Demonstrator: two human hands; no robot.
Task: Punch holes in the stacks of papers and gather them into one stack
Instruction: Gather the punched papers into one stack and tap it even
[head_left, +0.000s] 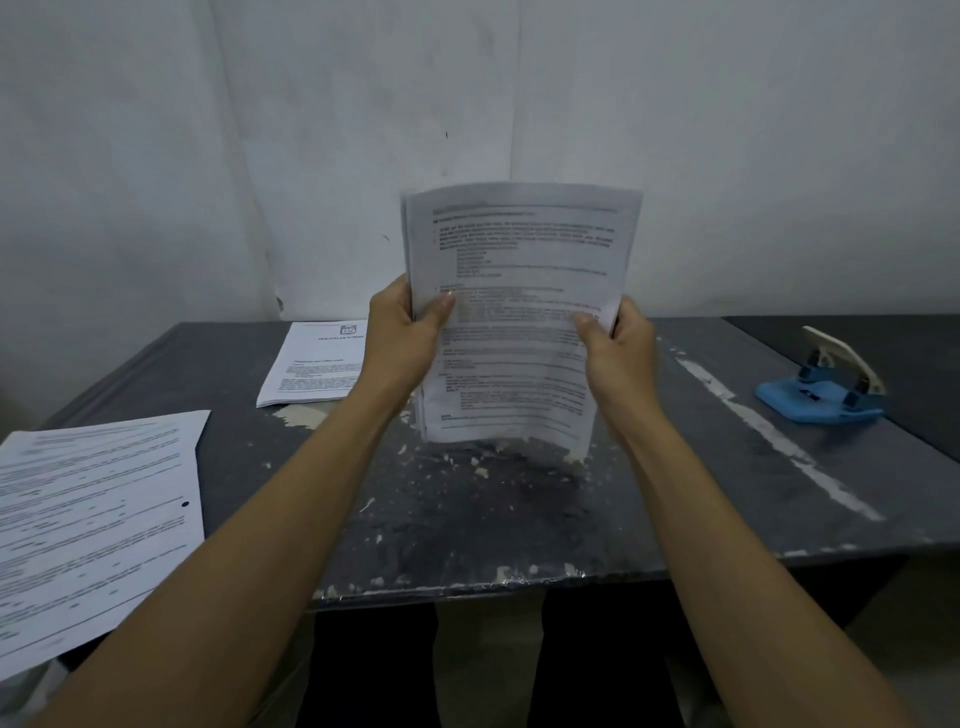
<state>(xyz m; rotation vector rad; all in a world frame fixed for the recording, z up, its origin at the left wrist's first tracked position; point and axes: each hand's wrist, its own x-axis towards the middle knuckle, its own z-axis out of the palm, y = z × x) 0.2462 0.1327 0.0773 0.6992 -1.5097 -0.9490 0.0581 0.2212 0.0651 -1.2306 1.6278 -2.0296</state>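
I hold a stack of printed papers upright over the middle of the dark table, its lower edge just above the tabletop. My left hand grips the stack's left edge, thumb on the front sheet. My right hand grips the right edge the same way. A blue hole punch with a pale lever sits on the table at the right, away from both hands. A second stack of papers lies flat at the back left. A third stack of papers, with a hole near its right edge, lies at the front left.
The tabletop is worn, with pale chipped patches and a white streak running toward the right. A plain white wall stands right behind the table. The table's front edge is close to me, with dark space below.
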